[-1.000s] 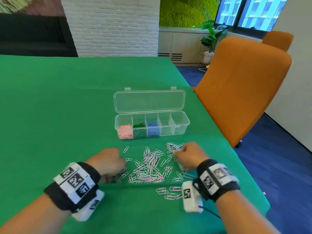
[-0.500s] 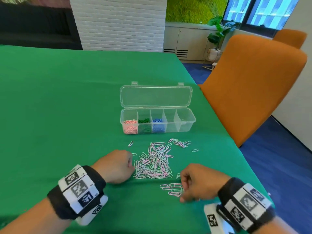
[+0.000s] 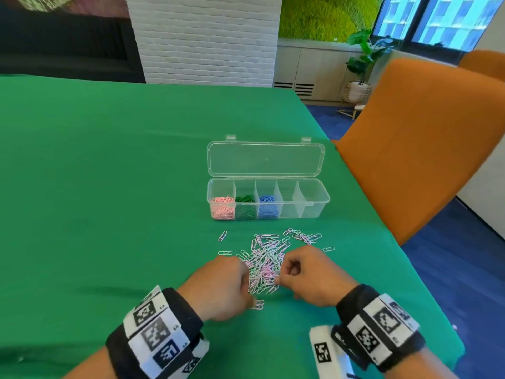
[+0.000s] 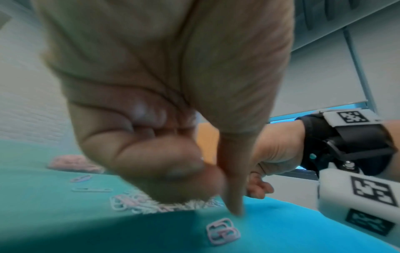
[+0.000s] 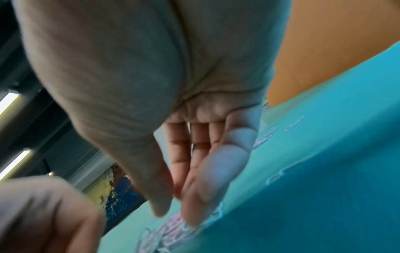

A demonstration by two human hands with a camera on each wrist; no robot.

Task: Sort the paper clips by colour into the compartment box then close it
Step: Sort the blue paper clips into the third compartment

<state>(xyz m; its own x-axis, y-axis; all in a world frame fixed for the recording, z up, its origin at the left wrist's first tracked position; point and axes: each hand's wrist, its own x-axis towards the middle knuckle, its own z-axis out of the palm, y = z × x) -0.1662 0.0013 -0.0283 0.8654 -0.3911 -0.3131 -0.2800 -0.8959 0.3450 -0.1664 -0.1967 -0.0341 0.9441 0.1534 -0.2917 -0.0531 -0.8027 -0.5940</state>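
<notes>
The clear compartment box (image 3: 314, 207) stands open, its lid (image 3: 266, 160) laid back. From the left its compartments hold pink clips (image 3: 222, 210), green clips (image 3: 246, 207) and blue clips (image 3: 266, 207); the two right ones look bare. A heap of white and pale pink clips (image 3: 265, 265) lies in front of the box. My left hand (image 3: 221, 285) sits at the heap's left edge, fingers curled into the palm and thumb (image 4: 232, 193) pointing down at the cloth. My right hand (image 3: 306, 274) is at the heap's right edge, its fingers (image 5: 201, 188) fairly straight and touching the clips.
Stray clips lie apart from the heap: a small cluster (image 3: 304, 236) near the box, singles (image 3: 222, 236) to the left, and a linked pair (image 3: 258, 305) by my left wrist. The green table's right edge (image 3: 410, 269) is close, with an orange chair (image 3: 423, 149) beyond it.
My right hand has moved up and left, from the loose clips near the front edge to the heap's right side. The heap now lies tighter between both hands.
</notes>
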